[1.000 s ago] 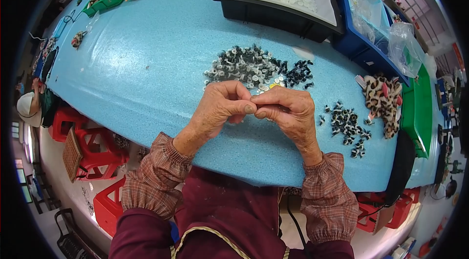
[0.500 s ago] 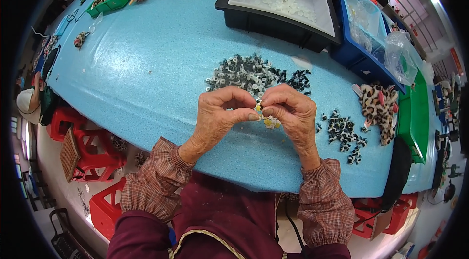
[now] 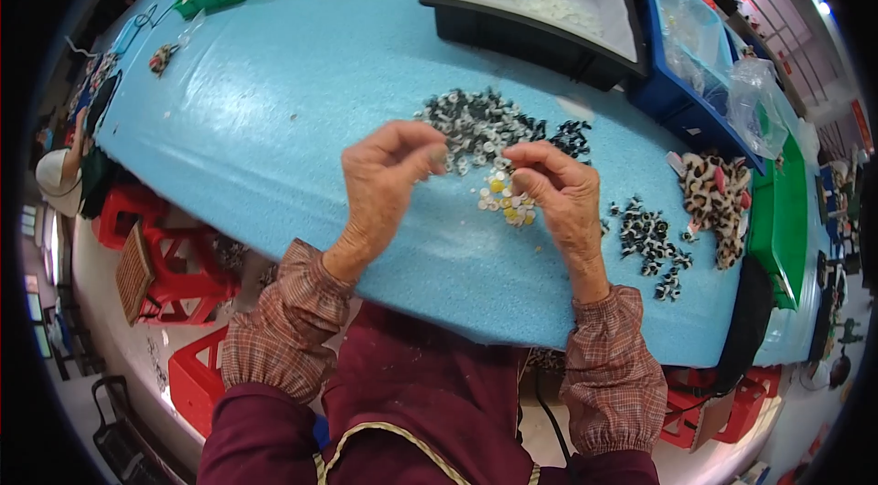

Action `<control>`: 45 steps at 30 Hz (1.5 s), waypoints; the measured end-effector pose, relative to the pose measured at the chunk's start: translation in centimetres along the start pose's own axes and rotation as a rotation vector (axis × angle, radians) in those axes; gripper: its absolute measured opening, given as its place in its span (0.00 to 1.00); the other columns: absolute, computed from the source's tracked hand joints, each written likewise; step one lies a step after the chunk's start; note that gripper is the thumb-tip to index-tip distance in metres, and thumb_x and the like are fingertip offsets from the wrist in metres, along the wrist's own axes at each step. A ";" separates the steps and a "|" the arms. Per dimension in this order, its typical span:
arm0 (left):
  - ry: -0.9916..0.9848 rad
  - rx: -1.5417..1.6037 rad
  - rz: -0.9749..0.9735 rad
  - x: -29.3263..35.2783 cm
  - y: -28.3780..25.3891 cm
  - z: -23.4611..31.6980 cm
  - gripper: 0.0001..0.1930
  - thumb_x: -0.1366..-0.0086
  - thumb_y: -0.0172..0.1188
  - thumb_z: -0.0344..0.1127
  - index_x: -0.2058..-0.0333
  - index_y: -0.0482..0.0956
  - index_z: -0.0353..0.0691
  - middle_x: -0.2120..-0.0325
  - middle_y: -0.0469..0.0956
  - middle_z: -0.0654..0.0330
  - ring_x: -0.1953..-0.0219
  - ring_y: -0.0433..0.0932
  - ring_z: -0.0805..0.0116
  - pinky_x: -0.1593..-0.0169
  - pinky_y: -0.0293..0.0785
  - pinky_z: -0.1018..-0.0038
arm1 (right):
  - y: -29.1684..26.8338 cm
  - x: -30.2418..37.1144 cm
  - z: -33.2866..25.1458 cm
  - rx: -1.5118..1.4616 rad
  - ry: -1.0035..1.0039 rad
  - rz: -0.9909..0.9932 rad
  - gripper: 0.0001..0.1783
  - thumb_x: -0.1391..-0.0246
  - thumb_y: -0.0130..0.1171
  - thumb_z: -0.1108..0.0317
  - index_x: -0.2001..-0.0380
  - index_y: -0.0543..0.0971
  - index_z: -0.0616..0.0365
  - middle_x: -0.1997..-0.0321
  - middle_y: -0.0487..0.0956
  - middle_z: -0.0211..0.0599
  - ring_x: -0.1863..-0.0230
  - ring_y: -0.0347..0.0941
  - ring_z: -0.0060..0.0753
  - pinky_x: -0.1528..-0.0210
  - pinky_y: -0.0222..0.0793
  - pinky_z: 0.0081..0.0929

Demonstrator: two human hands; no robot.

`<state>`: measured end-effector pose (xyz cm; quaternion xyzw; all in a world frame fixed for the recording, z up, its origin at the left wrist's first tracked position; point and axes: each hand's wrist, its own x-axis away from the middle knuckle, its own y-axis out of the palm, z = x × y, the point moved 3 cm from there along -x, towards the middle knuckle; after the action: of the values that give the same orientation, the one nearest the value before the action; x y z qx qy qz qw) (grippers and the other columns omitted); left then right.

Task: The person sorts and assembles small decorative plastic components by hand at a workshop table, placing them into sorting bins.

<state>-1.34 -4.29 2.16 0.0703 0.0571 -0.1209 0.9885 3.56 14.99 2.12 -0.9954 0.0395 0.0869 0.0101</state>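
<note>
My left hand is over the blue table, at the left edge of a pile of small black and whitish-grey plastic pieces. Its thumb and fingers are drawn together, the tips blurred; whatever they hold is too small to name. To the right, my right hand has thumb and index finger curled toward each other in a pinch. A tiny pale bit shows near its fingertip, too small to identify. Between the hands lie small yellow and white discs, partly beside the right thumb. A smaller group of black-and-white pieces lies right of this hand.
A black tray with a white liner holds translucent discs. Beside it stands a blue bin with plastic bags. Spotted plush pieces lie near a green tray. More plush fills the far left. Red stools stand below.
My hands, which met at the fingertips over the discs, have parted. The left moved left and up toward the pile; the right shifted slightly right. More of the discs now shows.
</note>
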 end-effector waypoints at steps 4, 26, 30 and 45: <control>0.066 -0.311 0.064 -0.4 -4.4 0.0 0.05 0.46 0.63 0.24 0.69 0.80 0.35 0.76 0.78 0.65 0.74 0.74 0.80 0.69 0.71 0.82 | -0.6 -0.2 0.7 -0.034 -0.032 -0.026 0.08 0.50 0.62 0.72 0.66 0.79 0.63 0.69 0.77 0.30 0.72 0.71 0.19 0.68 0.69 0.14; 0.371 -0.545 -0.180 0.4 0.5 -1.1 0.09 0.50 0.60 0.21 0.69 0.73 0.36 0.64 0.76 0.53 0.61 0.76 0.59 0.60 0.73 0.69 | 0.2 0.0 0.7 -0.149 0.104 -0.118 0.06 0.48 0.58 0.76 0.66 0.76 0.64 0.73 0.80 0.37 0.74 0.74 0.19 0.70 0.72 0.16; 0.302 -0.428 -0.228 0.4 2.1 -1.5 0.07 0.46 0.56 0.19 0.69 0.70 0.34 0.68 0.76 0.54 0.67 0.77 0.61 0.64 0.73 0.72 | 0.3 0.1 0.4 -0.159 0.144 -0.149 0.07 0.49 0.58 0.76 0.64 0.75 0.64 0.71 0.79 0.37 0.72 0.76 0.21 0.69 0.73 0.16; 0.013 -0.047 -0.269 0.1 2.6 -2.7 0.05 0.43 0.57 0.21 0.69 0.71 0.34 0.72 0.76 0.62 0.67 0.76 0.77 0.62 0.75 0.80 | 0.7 -0.1 1.2 0.063 0.149 -0.179 0.12 0.48 0.57 0.76 0.58 0.77 0.60 0.71 0.80 0.32 0.73 0.75 0.18 0.71 0.71 0.16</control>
<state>-0.90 -1.37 -0.22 0.0398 0.0754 -0.2507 0.9643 3.17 14.33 0.99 -0.9978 -0.0461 0.0103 0.0463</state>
